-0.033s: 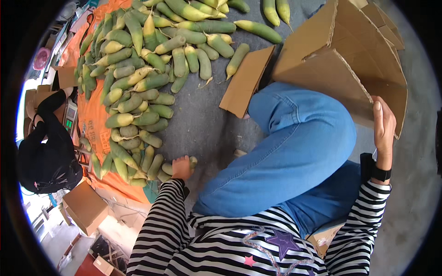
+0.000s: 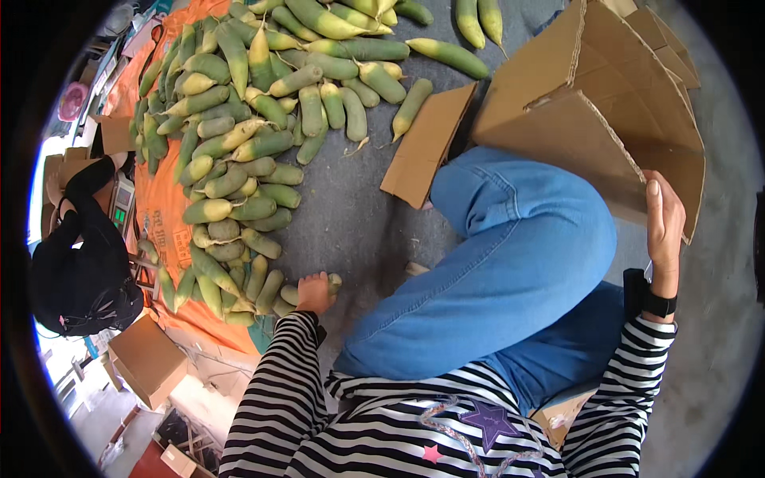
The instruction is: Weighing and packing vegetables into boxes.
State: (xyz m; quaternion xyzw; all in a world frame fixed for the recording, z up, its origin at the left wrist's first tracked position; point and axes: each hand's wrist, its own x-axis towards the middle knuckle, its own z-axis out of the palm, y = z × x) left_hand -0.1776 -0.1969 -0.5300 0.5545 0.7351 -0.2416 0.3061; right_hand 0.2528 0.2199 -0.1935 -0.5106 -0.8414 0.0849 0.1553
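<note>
At the near end of a large heap of green radishes (image 2: 263,145), my left hand (image 2: 315,293) is closed over one green radish (image 2: 335,281). Only that radish's end shows beyond my fingers; the rest is hidden under them. On the right, my right hand (image 2: 666,219) grips the near edge of a tall open cardboard box (image 2: 586,139), thumb on the side toward me. The box leans beside my bent knee, and its inside bottom cannot be seen. One flap (image 2: 426,147) sticks out to the left, close to a single radish (image 2: 413,108).
Orange sheeting (image 2: 159,215) lies under the heap's left side, on a grey floor (image 2: 351,215). Far left, a person in black (image 2: 84,263) bends beside a scale (image 2: 121,205). An open carton (image 2: 147,358) stands at lower left. More cardboard (image 2: 665,48) is behind the box.
</note>
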